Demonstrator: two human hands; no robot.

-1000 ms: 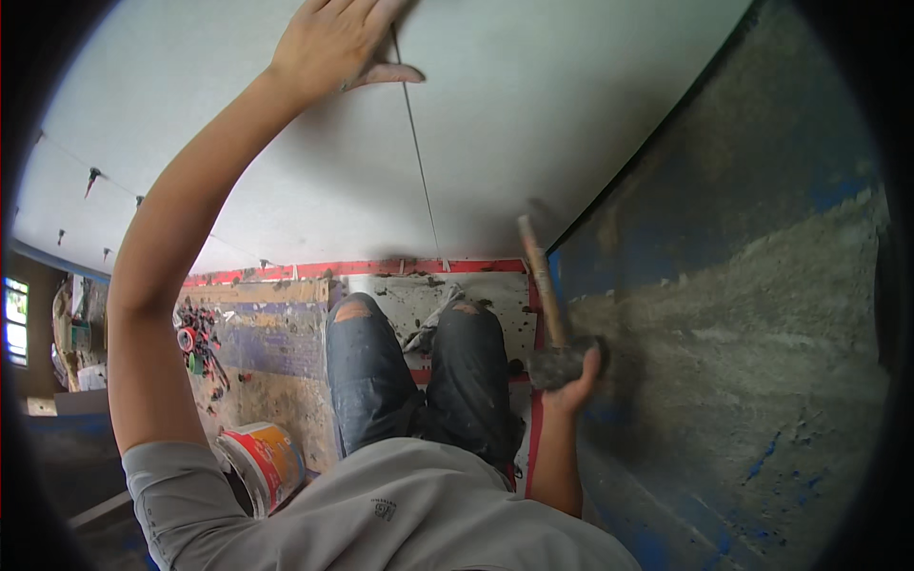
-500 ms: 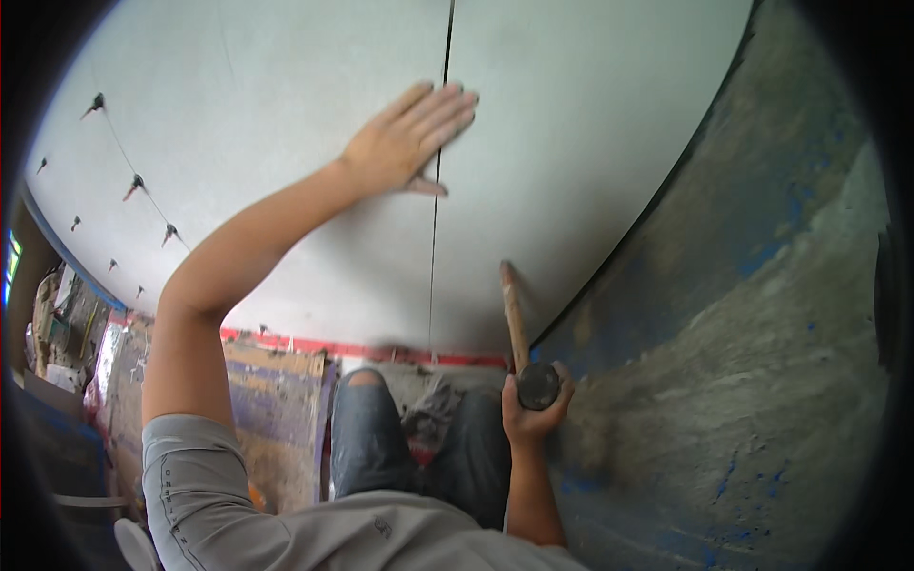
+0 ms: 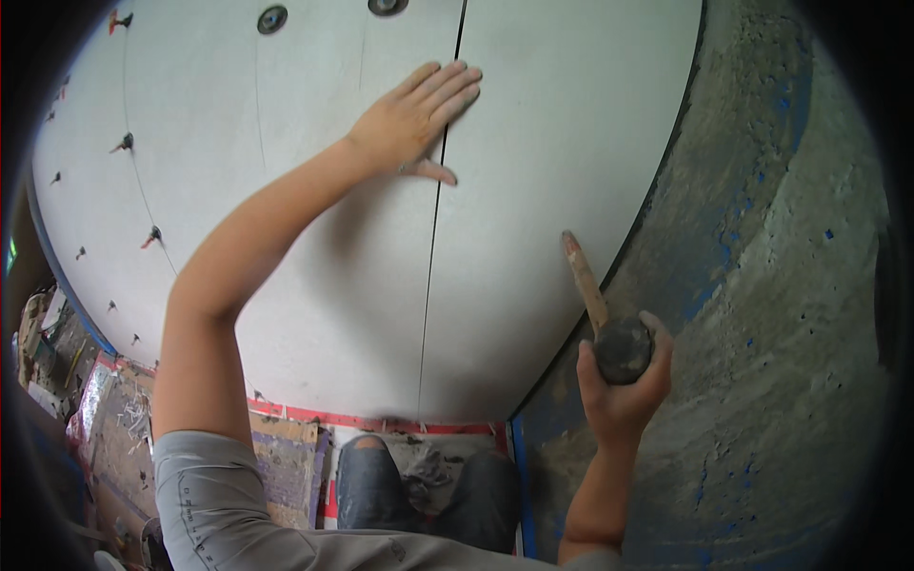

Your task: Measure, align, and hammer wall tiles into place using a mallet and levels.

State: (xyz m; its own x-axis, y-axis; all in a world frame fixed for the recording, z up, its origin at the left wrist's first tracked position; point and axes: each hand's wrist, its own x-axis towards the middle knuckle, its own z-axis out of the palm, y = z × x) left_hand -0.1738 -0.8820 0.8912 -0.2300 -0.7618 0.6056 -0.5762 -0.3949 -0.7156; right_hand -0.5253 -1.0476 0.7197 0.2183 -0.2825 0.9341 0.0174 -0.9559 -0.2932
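Observation:
My left hand [image 3: 411, 119] lies flat with outstretched fingers against large white wall panels [image 3: 314, 219], across the thin dark seam [image 3: 434, 233] between two of them. In my right hand [image 3: 624, 400] is a mallet [image 3: 624, 350]. Its round black head sits in my palm, with fingers and thumb curled about it. The wooden handle [image 3: 584, 276] points up and away, toward the panel near its right edge. Small levelling clips [image 3: 124, 143] with reddish parts stick out along the joints on the left.
A rough grey wall [image 3: 762, 381] with blue flecks meets the panels on the right. Two round dark discs [image 3: 272, 19] sit on the panel's upper part. Red tape [image 3: 324, 416] runs along the panel's foot. Dusty, stained boards [image 3: 276, 471] cover the floor at left, beside scattered debris [image 3: 48, 333].
My right hand has risen and moved right with the mallet. My left hand stays flat over the seam. The view has tipped upward, bringing the two discs into sight.

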